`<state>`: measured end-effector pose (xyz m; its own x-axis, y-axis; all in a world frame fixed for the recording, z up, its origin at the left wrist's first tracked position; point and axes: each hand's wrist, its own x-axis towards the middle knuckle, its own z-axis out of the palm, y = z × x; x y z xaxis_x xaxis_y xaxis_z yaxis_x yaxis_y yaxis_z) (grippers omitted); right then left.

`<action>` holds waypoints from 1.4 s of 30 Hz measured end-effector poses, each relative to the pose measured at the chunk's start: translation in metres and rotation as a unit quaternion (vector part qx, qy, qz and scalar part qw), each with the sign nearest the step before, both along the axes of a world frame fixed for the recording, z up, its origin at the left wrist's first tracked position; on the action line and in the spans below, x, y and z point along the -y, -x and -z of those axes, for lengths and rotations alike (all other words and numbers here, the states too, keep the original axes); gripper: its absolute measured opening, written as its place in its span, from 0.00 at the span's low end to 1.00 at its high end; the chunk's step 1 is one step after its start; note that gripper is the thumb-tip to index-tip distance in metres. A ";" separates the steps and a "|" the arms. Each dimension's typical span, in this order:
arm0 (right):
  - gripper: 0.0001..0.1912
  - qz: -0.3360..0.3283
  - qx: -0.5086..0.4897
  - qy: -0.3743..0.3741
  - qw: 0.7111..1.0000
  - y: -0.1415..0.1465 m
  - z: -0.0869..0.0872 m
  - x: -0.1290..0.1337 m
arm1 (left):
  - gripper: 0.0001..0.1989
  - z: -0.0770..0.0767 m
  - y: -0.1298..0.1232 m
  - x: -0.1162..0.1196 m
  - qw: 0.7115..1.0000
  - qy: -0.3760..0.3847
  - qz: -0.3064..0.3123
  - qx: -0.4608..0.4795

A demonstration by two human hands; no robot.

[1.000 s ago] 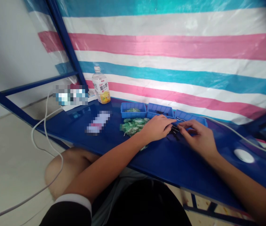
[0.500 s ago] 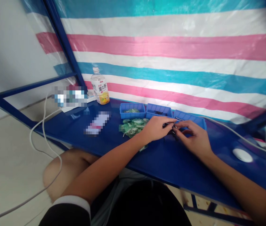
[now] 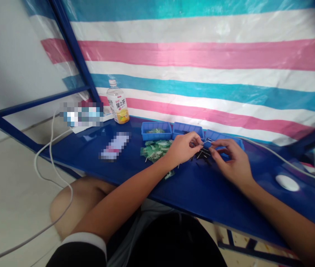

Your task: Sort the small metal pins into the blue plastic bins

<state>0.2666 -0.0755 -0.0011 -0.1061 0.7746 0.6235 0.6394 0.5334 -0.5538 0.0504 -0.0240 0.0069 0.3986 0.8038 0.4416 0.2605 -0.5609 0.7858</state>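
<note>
In the head view, the bottle (image 3: 120,105) at the back left stands upright, its label bearing large dark characters that read 果之茶 above a yellow fruit picture; the smaller print on it is too fine to read, and a pixelated flat item (image 3: 115,146) in front of it shows no legible writing. A thin part (image 3: 206,142) spans the small gap between the two hands, above the table and just in front of the blue bins; its long axis runs roughly left to right across the view, and which end is its tip cannot be told. The left hand (image 3: 184,149) pinches its left end between thumb and fingers, and the right hand (image 3: 232,159) has thumb and fingers closed on its right end. Beneath them lies a loose pile of dark and metallic pieces (image 3: 203,154), pointing various ways. To the left is a heap of green packets (image 3: 156,149). The left bin (image 3: 156,136) holds some green pieces, the middle bin (image 3: 182,135) dark ones, and the right bin (image 3: 236,141) is partly hidden by the right hand. The blue tabletop (image 3: 202,189) is smooth and glossy, with a white oval object (image 3: 287,183) at the right. Behind hangs a sheet (image 3: 187,55) striped pink, white and blue, beside a blue metal frame (image 3: 75,48) and a pale wall (image 3: 7,52).
</note>
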 end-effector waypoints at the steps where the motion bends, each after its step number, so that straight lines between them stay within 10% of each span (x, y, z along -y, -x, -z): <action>1: 0.11 -0.001 0.005 -0.006 1.000 0.000 0.000 0.000 | 0.03 -0.001 0.001 0.001 1.000 -0.008 0.000 -0.012; 23: 0.04 -0.024 0.113 0.015 0.993 -0.001 0.007 -0.008 | 0.14 0.000 0.000 0.005 0.996 -0.025 0.039 -0.075; 35: 0.24 -0.013 0.019 0.067 0.997 0.000 0.002 -0.006 | 0.20 -0.003 0.000 0.009 0.994 -0.036 0.029 -0.101; 42: 0.09 0.040 0.022 0.050 0.998 -0.003 0.002 -0.005 | 0.21 -0.004 -0.001 0.012 0.989 -0.044 0.053 -0.132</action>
<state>0.2698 -0.0703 -0.0035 -0.0671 0.8402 0.5381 0.7021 0.4230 -0.5729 0.0511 -0.0363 0.0105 0.5894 0.7145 0.3770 0.3861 -0.6590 0.6455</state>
